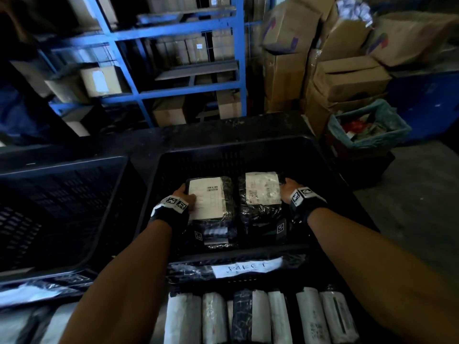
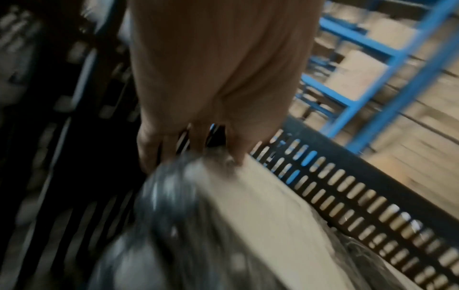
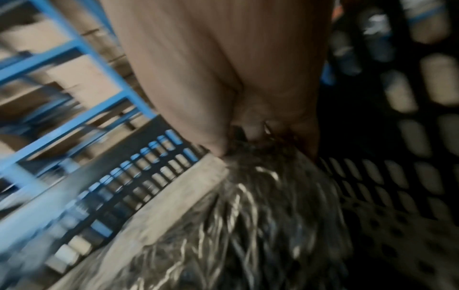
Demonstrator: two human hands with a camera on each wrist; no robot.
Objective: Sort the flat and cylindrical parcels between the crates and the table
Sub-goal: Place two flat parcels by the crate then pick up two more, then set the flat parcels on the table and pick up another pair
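Two flat parcels sit side by side inside the right-hand black crate (image 1: 323, 155), and both hands are down in there with them. Over on one side, the left hand (image 1: 182, 194) grips the outer edge of the left flat parcel (image 1: 211, 197), thumb across the white shipping label, fingers curled round the black wrapping; the left wrist view confirms it, fingers (image 2: 238, 151) pressed onto the parcel's far corner against the slotted wall. Across from it, the right hand (image 1: 289, 191) clamps the outer edge of the right flat parcel (image 1: 262, 192), fingertips (image 3: 218, 145) dug into the crinkled black plastic. More black-wrapped parcels lie beneath these two. Just left, the second black crate (image 1: 62, 194) stands on the same dark table (image 1: 223, 125). Nearest the camera, a row of cylindrical parcels (image 1: 260, 316) lies in line, below a handwritten paper tag (image 1: 246, 266) on the crate's front. Blue shelving (image 1: 173, 33) and cardboard boxes (image 1: 347, 75) fill the background.
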